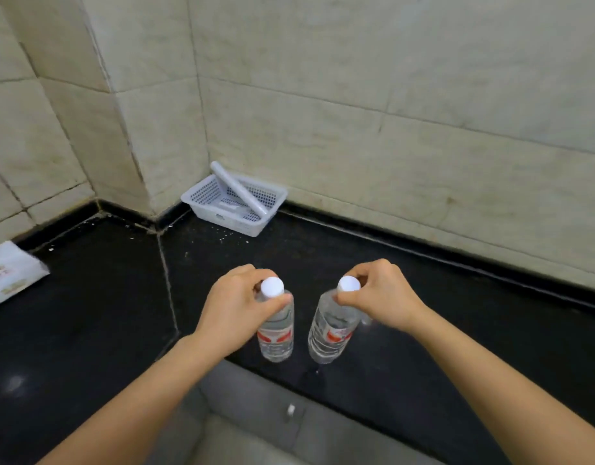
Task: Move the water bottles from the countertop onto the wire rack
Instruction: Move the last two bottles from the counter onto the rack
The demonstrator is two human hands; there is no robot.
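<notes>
Two clear water bottles with white caps and red-and-white labels stand side by side near the front edge of the black countertop point(423, 297). My left hand point(235, 310) grips the neck of the left bottle point(276, 333), fingers curled just under its cap. My right hand point(380, 300) pinches the neck of the right bottle point(329, 330), which leans slightly to the left. Whether either bottle is lifted off the counter I cannot tell. No wire rack is in view.
A white perforated plastic basket point(202, 196) holding a white tube sits in the back corner against the tiled wall. A white packet point(8, 273) lies at the far left of the counter. Grey floor shows below the counter edge.
</notes>
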